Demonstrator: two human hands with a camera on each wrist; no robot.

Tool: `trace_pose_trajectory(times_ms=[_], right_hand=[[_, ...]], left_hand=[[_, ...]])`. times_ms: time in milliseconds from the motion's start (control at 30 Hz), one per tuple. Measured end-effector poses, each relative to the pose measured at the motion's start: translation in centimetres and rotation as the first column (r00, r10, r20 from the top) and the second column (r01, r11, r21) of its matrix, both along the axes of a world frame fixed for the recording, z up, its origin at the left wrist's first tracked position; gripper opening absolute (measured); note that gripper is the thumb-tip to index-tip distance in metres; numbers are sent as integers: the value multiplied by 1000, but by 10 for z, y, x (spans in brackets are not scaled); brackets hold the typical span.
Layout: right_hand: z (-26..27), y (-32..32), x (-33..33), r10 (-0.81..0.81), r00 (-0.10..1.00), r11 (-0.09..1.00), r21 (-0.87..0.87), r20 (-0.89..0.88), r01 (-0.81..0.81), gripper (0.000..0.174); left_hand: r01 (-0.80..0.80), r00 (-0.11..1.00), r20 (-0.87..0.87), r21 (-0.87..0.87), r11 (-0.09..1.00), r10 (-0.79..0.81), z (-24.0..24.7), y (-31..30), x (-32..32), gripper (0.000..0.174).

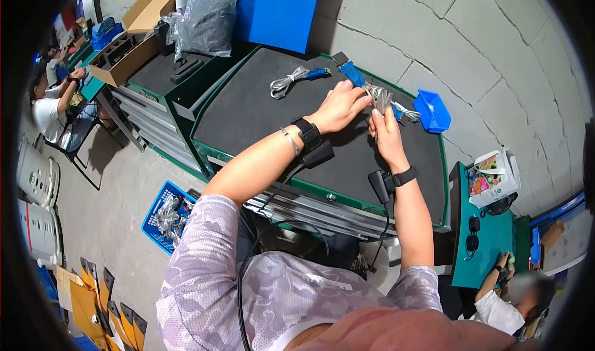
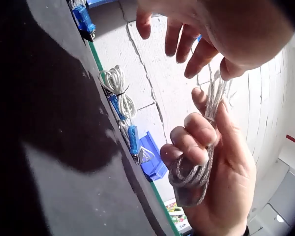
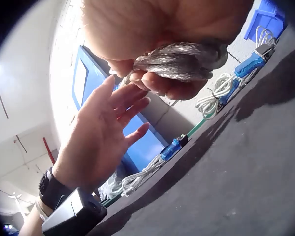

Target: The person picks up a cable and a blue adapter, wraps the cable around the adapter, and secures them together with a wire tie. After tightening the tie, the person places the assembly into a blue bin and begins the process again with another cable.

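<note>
One coiled grey cable (image 3: 179,63) gripped in the right hand (image 1: 389,139) — wrapped by curled fingers against the palm, right of centre in the left wrist view. Long axis steep there, running from loops at the bottom of the fist to thinner strands at the upper right; nearly level across the top of the right wrist view. In the head view, just right of centre toward the top, over a dark mat (image 1: 266,124). Nearer hand: the right, round the bundle itself. Left hand (image 1: 338,108) off toward the upper end of the strands, with fingers loosely extended and spread, not closed round the coil; touching or just beside — cannot tell. Past the left fingertips, near the top of the head view, a blue connector (image 1: 351,73); farther left, another coiled cable (image 1: 287,83); at right, a blue bin (image 1: 434,112).
</note>
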State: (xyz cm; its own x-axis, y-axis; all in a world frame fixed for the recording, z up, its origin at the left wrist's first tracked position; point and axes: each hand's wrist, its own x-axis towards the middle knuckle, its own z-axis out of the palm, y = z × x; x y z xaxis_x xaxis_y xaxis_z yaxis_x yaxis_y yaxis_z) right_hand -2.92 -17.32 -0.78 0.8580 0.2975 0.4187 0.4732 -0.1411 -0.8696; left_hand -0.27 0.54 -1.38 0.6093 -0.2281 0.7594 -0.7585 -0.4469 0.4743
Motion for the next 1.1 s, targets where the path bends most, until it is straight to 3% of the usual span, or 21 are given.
trace_pose_trajectory(times_ms=[133, 200, 267, 333, 400, 533, 767, 933, 1100], right_hand=[[1, -2, -2, 82, 993, 995, 68, -87, -77, 24], [2, -2, -5, 152, 971, 985, 103, -183, -134, 25], [1, -4, -4, 190, 954, 978, 126, -233, -164, 25], [1, -3, -5, 229, 933, 969, 154, -278, -193, 25], [2, -1, -7, 305, 864, 948, 217, -400, -234, 26], [2, -1, -5, 280, 858, 954, 227, -431, -197, 28], [3, -1, -6, 285, 887, 959, 113, -363, -262, 25], [1, -4, -2, 368, 864, 929, 162, -343, -332, 25], [-1, -9, 0, 474, 783, 879, 267, -403, -395, 29]], left_hand=[[-12, 994, -104, 65, 998, 18, 5, 3, 1, 36], [74, 928, -337, -254, 964, -160, 11, 5, -1, 41], [172, 857, -338, -525, 834, -389, 16, 12, 0, 41], [206, 678, -404, -697, 687, -614, 26, 21, 0, 39], [187, 659, -420, -712, 676, -624, 27, 22, 2, 34], [190, 679, -388, -727, 660, -623, 30, 20, -1, 31], [180, 690, -372, -742, 646, -620, 31, 24, 4, 31], [187, 676, -396, -723, 665, -621, 35, 24, 1, 30], [165, 590, -342, -835, 524, -731, 35, 20, -2, 28]])
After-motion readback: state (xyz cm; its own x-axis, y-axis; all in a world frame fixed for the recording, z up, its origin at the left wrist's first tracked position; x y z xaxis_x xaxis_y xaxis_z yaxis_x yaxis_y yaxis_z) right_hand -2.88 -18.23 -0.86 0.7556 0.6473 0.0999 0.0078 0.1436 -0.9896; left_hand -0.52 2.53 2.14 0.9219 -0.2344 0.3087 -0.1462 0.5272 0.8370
